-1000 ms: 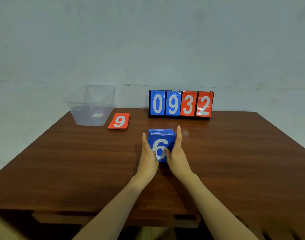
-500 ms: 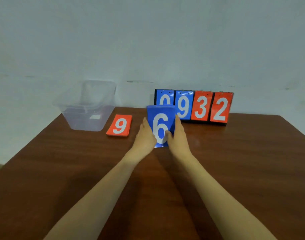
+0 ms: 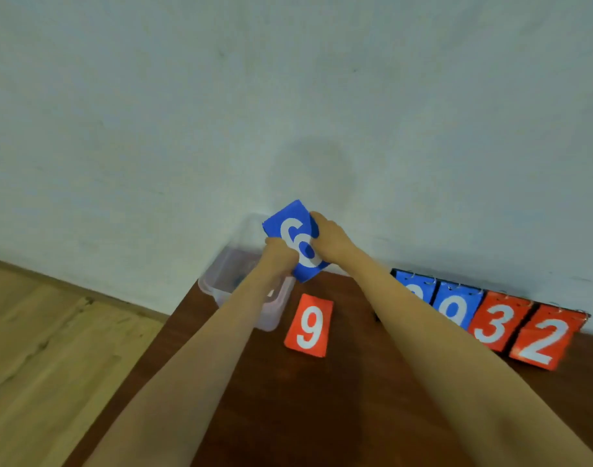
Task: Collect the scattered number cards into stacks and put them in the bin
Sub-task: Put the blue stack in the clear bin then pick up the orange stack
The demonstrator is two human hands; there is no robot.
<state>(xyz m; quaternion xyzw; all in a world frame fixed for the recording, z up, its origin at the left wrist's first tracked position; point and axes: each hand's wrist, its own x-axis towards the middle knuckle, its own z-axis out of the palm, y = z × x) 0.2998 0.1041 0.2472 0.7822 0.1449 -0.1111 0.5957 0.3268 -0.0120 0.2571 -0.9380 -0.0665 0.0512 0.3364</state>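
Both hands are on the blue card stack [image 3: 293, 239], top face a white 6. The left hand [image 3: 279, 257] has its fingers curled round the lower left edge, and the right hand [image 3: 330, 235] is clamped on the right edge, so it's a two-handed hold. The stack is tilted, up off the table [image 3: 322, 416], over the far right part of the clear bin [image 3: 214, 278]. Can't tell if it touches the rim, because the hands cover that spot.

Motion blur doubles the 6, and the stack's thickness isn't readable. The left forearm crosses the bin and hides most of its near wall. Something dark shows inside but can't be made out.

The red 9 card [image 3: 309, 326] lies flat on the table just right of the bin, apart from both arms. The flip scoreboard [image 3: 504, 326] stands at the table's back edge by the wall, with 9, 3 and 2 readable and the first blue digit mostly hidden behind the right forearm. Both arms are cut off at the bottom of the frame. Wooden floor [image 3: 36, 348] on the left.
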